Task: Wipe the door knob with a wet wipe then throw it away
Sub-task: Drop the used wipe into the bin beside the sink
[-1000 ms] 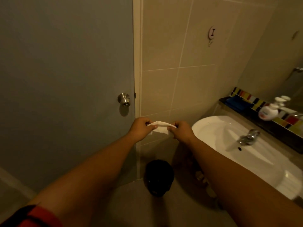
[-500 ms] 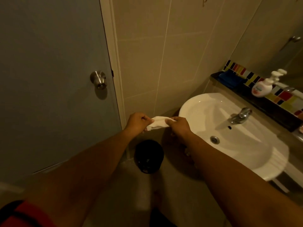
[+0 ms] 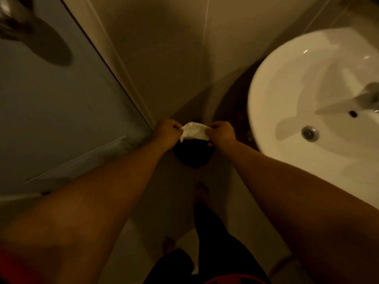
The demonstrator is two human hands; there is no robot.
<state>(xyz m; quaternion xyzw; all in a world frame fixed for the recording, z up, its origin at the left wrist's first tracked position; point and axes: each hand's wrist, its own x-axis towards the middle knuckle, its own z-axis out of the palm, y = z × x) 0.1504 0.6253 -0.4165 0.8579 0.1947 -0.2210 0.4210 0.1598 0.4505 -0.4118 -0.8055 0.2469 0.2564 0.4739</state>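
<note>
a: where is the wet wipe at this moment?

b: stretched between both hands, a little above the middle of the view. the left hand pinches its left end and the right hand pinches its right end. both hands are closed on it, fingers curled in.

a: what lies under it?

b: a dark round bin on the floor, seen from above. the wipe hangs over the bin's far rim, so the white sheet covers the 12 o'clock part of the black opening. i cannot tell whether the wipe touches the bin.

a: and the door knob?

b: it sits at the top left corner, at about 10 o'clock from the hands, well apart from them. the door knob is blurred, only a metallic smear with a dark shadow beside it on the grey door. the pale door frame runs diagonally from the top down toward the left hand.

a: what is on the right?

b: a white sink at about 2 o'clock from the hands, with its metal drain showing and part of a faucet at the right edge. the tiled wall fills the space between frame and sink.

a: anything of the person lower down?

b: both bare forearms reach in from the bottom corners. a leg in dark clothing stands at 6 o'clock from the bin, with bare toes pointing toward it.
</note>
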